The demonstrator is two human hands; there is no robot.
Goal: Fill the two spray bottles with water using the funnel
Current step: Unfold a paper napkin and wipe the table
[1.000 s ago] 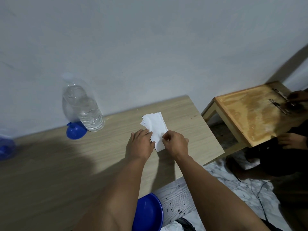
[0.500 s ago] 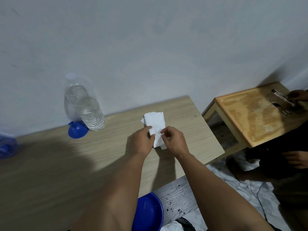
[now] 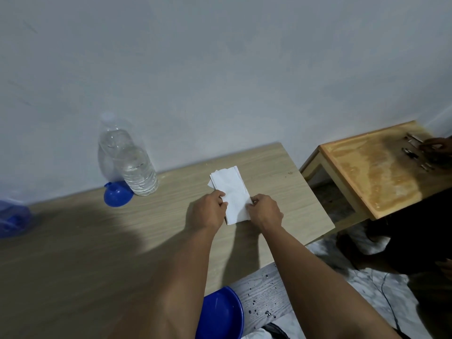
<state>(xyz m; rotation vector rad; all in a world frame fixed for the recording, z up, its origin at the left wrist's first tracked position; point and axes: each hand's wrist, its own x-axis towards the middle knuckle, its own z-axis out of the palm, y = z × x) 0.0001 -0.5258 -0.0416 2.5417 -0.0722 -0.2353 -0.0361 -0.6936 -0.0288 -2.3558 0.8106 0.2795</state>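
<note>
- Left hand (image 3: 209, 211): fingers curled at the left edge of the folded white tissue (image 3: 231, 192), pinching it near its lower half. One second ago this hand lay flatter, with the fingers more extended over the paper's left side.
- Right hand (image 3: 265, 210): fingers curled, pinching the tissue's lower right edge. Its grip point has changed little across the three frames.
- Tissue: lies flat on the light wooden table (image 3: 97, 241), long side running away from the person, with a few layered edges showing at the far end. It is now squarer to the table than a second ago, and more of its lower end is exposed between the hands.
- Clear water bottle (image 3: 133, 165): upright at the back of the table against the wall, well apart from both hands and partly filled. Position unchanged.
- Blue funnel (image 3: 117, 196): lying on the table just beside the bottle's base on its left, touching or nearly touching; contact cannot be confirmed. Unmoved.
- Blue object (image 3: 13, 220) at the far left edge of the table: blurred, identity cannot be told.
- Blue basin (image 3: 220, 314): below the table's near edge, between the forearms.
- Small wooden side table (image 3: 381, 172): to the right, with small metal items and another person's hand (image 3: 437, 145) at its far corner.
</note>
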